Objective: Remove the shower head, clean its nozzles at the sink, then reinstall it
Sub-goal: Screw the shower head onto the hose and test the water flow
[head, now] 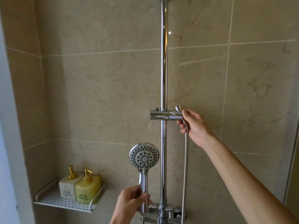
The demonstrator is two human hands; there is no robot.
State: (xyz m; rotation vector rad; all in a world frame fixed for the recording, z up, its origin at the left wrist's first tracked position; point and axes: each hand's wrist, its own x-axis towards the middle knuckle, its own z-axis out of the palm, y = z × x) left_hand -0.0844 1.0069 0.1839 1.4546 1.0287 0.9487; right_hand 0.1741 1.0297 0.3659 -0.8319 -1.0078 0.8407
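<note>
My left hand [129, 205] grips the handle of the chrome shower head [144, 156], held upright low in the middle, its round nozzle face turned toward me. The head is off the hose. My right hand [195, 126] holds the top of the ribbed metal hose [186, 167] right beside the chrome holder bracket [164, 115] on the vertical rail [163, 70]. The hose hangs straight down from my fingers to the mixer valve [166, 212] at the bottom.
A white perforated shelf [53, 202] on the left wall corner carries two square pump bottles, one pale [68, 185] and one yellow [86, 189]. Beige marble tiles cover the walls. A glass edge runs down the far right.
</note>
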